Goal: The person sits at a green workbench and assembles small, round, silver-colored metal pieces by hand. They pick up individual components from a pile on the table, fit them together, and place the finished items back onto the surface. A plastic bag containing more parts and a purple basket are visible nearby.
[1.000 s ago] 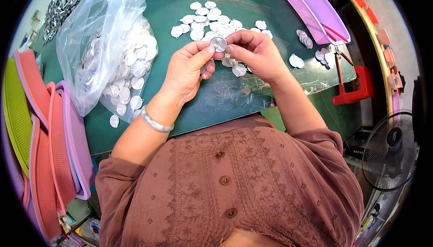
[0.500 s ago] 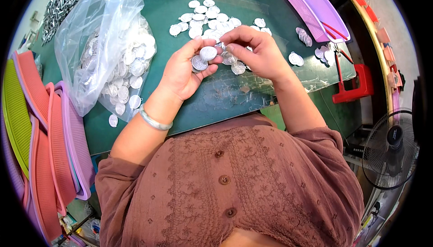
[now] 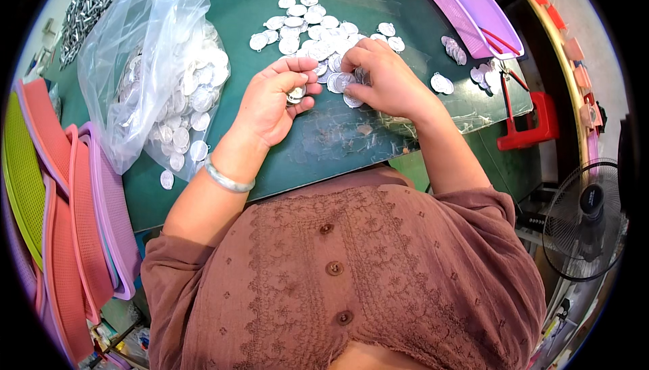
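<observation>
Round silver medallions with small loops lie in a loose pile (image 3: 318, 28) on the green table. My left hand (image 3: 274, 99) is held beside the pile's near left edge, its fingers curled round a few medallions (image 3: 296, 95) that are partly hidden by the thumb. At the near edge of the pile, my right hand (image 3: 389, 79) reaches down with thumb and fingers bent in on a medallion (image 3: 362, 74), mostly covered by the fingers. More medallions (image 3: 340, 82) lie just left of its fingertips.
A clear plastic bag (image 3: 152, 65) full of medallions stands at left. Stacked plastic baskets (image 3: 74, 221) lean by the table's left side. At right are a purple basket (image 3: 460, 11), small medallion groups (image 3: 442, 84), red-handled pliers (image 3: 507, 96), a red stool (image 3: 541, 123) and a fan (image 3: 588, 221).
My left hand has closed over its medallions and moved slightly left. The right hand has moved away from it, down to the medallions on the table.
</observation>
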`<state>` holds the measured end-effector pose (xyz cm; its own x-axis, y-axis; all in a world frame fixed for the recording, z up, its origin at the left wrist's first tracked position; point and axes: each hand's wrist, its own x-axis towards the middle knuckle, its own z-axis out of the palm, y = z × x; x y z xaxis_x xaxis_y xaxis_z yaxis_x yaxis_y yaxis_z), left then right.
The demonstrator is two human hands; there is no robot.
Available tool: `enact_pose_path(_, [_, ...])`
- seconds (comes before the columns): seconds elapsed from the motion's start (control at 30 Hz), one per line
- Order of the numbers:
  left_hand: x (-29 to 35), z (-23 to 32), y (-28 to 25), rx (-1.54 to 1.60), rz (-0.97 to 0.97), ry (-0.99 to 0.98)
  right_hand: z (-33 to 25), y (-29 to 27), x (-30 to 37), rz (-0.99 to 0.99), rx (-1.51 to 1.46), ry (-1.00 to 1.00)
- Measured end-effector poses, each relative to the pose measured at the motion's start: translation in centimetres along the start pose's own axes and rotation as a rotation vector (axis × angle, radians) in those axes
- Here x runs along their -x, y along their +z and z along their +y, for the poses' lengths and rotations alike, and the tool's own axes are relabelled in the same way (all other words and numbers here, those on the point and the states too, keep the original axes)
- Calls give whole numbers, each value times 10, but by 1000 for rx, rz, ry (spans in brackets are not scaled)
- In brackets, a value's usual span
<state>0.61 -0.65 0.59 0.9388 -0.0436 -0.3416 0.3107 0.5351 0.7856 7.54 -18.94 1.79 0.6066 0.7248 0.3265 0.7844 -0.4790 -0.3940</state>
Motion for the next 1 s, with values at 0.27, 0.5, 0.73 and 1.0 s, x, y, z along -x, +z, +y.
enact_pose_path(0.27, [0,-7,2,-127,-92,19,-4,-3,-5,-33,-1123,478])
enact_pose_path(0.5, [2,-12,5,-200,-39,227,-20,8,-6,64,-1266,485])
enact_pose_path(0.73, [1,-10,4,-274,30,397,-18,9,-3,-8,-1026,437])
enact_pose_path(1.0, [4,-7,7,-148,-13,346,-19,6,-3,39,-1488,569])
